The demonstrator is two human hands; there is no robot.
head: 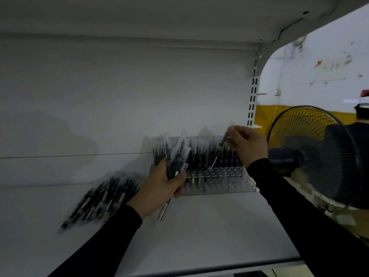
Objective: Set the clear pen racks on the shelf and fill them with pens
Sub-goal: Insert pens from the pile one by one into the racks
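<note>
A clear pen rack (223, 181) stands on the white shelf (209, 226) against the back wall, at the right end. Several black pens with clear caps stand upright in its rear rows; the front holes look mostly bare. My left hand (159, 188) grips a bundle of pens (177, 156) just left of the rack. My right hand (247, 144) pinches a single pen (218, 152) by its top, tilted, with its tip down over the rack's middle. The picture is blurred.
A loose pile of black pens (99, 198) lies on the shelf to the left of my left arm. An upper shelf hangs overhead. A yellow-grilled standing fan (311, 154) sits beyond the shelf's right end, with a person behind it.
</note>
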